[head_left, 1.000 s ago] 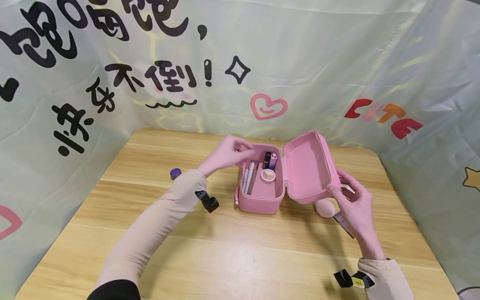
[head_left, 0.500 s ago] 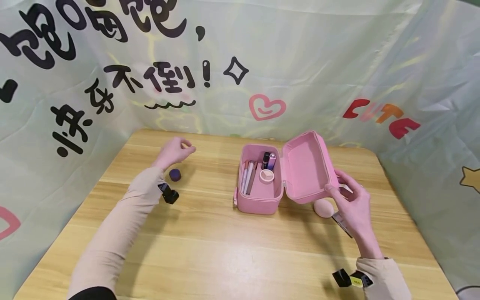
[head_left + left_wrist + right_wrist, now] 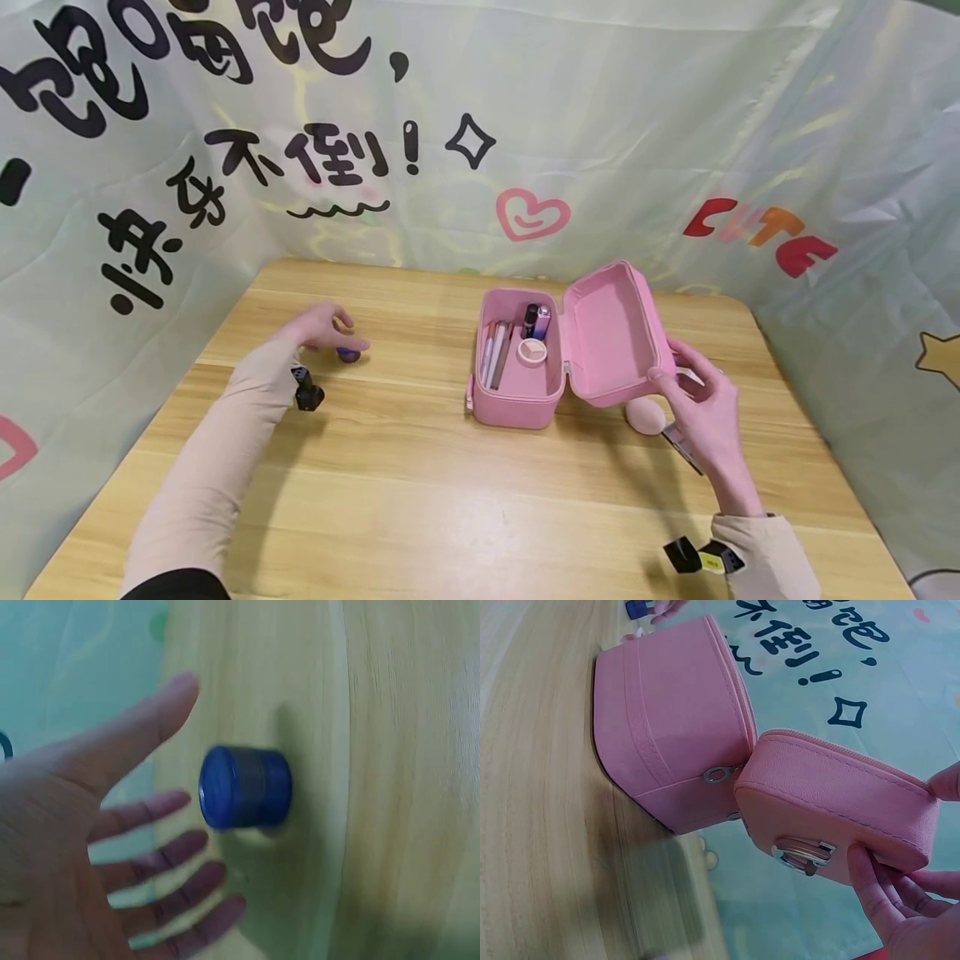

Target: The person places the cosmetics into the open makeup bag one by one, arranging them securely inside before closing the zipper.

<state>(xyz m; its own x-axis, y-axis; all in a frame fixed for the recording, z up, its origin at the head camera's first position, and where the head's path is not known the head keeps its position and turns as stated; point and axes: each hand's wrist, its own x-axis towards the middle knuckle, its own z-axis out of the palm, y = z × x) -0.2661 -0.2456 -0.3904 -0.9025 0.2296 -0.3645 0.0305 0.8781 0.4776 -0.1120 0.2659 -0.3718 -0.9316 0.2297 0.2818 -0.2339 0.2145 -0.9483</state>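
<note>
Blue and small, a jar (image 3: 247,787) is seen at the left of the desk (image 3: 465,500), apparently upright and well apart from the pink case (image 3: 517,412) on the far side; the step in hand is judged to be the taking up of that jar. The left grip (image 3: 318,327) is held wide, thumb and fingers spread just beside the jar, with nothing taken hold of; no contact can be made out. By the right grip (image 3: 701,404) the edge of the lid (image 3: 611,333) is pinched between thumb and fingers, the lid being held out to the right; pens (image 3: 498,354), a round compact (image 3: 532,352) and two tubes (image 3: 542,323) are contained in the case. For the next move, the left thumb and fingers would need to be brought together round the jar without its being tipped; the lid would best be kept steady meanwhile.

On the hanging cloth (image 3: 637,125), 快乐不倒! can be read in black at the left, and CUTE in coloured letters at the right; the topmost characters are cut off; no brand or label can be made out on jar or case; the marking on the yellow tag (image 3: 712,563) is too small to be read.
</note>
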